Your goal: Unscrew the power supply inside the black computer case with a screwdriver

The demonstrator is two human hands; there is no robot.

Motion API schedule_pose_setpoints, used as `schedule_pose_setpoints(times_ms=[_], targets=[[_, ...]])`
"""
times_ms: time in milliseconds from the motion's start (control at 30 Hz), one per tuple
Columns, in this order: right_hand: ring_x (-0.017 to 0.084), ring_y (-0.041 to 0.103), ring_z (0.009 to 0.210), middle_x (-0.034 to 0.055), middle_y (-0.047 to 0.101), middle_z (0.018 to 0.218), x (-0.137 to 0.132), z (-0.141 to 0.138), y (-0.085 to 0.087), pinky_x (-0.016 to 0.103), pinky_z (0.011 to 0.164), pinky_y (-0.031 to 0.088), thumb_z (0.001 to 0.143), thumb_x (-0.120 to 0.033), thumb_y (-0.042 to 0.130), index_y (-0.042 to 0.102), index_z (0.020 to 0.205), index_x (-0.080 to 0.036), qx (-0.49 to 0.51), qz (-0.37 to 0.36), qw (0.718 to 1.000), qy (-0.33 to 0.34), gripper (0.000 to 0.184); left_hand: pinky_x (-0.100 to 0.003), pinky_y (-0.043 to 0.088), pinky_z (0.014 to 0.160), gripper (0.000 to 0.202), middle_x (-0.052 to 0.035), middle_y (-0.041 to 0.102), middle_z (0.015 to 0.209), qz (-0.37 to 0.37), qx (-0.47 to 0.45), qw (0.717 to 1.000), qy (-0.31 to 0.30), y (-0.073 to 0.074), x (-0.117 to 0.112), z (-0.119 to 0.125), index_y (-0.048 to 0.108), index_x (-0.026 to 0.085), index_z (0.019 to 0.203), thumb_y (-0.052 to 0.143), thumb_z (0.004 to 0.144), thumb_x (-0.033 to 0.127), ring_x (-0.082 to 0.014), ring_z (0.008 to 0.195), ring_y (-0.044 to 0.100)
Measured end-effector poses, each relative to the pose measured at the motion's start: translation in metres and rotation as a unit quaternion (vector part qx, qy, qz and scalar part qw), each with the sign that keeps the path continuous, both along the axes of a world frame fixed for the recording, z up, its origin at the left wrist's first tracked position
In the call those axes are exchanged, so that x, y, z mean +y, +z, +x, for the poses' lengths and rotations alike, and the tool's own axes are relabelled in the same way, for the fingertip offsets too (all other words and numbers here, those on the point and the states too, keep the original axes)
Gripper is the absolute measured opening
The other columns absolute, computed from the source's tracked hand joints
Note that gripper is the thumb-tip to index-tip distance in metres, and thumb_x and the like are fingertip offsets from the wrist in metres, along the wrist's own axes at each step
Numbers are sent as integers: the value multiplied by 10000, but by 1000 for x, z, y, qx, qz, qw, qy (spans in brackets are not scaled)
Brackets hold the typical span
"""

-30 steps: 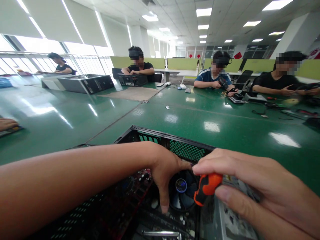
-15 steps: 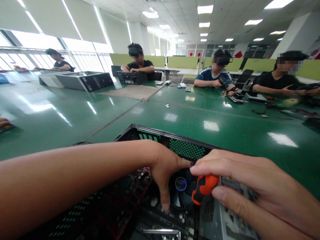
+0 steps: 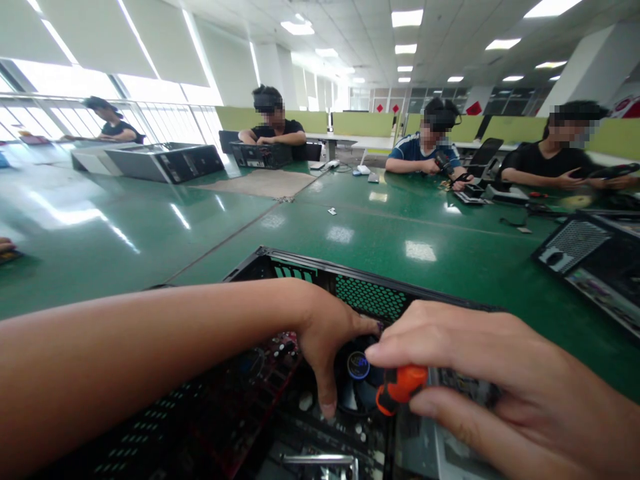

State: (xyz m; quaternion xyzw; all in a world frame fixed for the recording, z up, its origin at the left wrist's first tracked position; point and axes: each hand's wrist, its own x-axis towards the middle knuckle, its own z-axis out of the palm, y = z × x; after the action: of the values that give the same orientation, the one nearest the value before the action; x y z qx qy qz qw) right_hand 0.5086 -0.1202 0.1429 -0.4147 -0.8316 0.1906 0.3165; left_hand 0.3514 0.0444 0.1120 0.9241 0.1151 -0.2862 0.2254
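Observation:
An open black computer case [image 3: 370, 293] lies on the green table [image 3: 350, 233] right in front of me. Inside it sit a dark red motherboard [image 3: 270, 367] and a round cooler fan [image 3: 357, 380]. My left hand [image 3: 327, 340] reaches into the case and rests on the fan's left rim, thumb pointing down, fingers curled over the far side. My right hand [image 3: 480, 380] is closed around an orange-and-black screwdriver handle [image 3: 400, 387], held just right of the fan. The tool's tip is hidden.
Another computer case [image 3: 595, 263] lies at the right edge. Several people sit along the far side with cases [image 3: 165, 161] and tools. A small loose part [image 3: 332, 211] lies mid-table. Someone's hand [image 3: 6, 245] shows at the far left.
The view has swung slightly, bringing a second case into sight at the right. My right hand and the screwdriver have shifted a little left and down; the left hand stays on the fan.

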Motion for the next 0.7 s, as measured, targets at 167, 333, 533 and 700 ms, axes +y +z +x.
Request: schedule_pose_setpoints(times_ms=[167,333,533,700], targets=[[105,694,981,-83,745,1093,-1,1,3,167,850,527,882,-122,607,626,1179,-335,-7,-5,1000,-5,365,-381,404,1095,1181,-100,470,1491,-14,41,999,-26,1,1,0,341,204,1493,810,443,476,-353,1338,471],[154,708,967,-53,735,1114,-1,8,-5,226,780,548,910,-204,604,606,1198,-359,22,86,982,-164,327,-415,363,1127,1243,-126,379,1548,-17,48,999,-9,7,-4,-2,221,212,1538,814,470,440,-339,1376,432],[196,694,992,12,722,1110,7,11,-11,287,804,545,936,-214,541,625,1230,-285,-35,120,964,-235,314,-414,289,1170,1240,-145,319,1575,10,33,999,-36,9,-4,-2,217,196,1539,800,484,486,-329,1406,391],[221,688,976,55,712,1090,8,7,-8,330,799,549,954,-212,504,621,1227,-244,-41,75,977,-193,299,-416,297,1164,1248,-136,328,1573,5,48,999,-23,11,-4,-2,202,206,1544,804,484,471,-326,1402,399]])
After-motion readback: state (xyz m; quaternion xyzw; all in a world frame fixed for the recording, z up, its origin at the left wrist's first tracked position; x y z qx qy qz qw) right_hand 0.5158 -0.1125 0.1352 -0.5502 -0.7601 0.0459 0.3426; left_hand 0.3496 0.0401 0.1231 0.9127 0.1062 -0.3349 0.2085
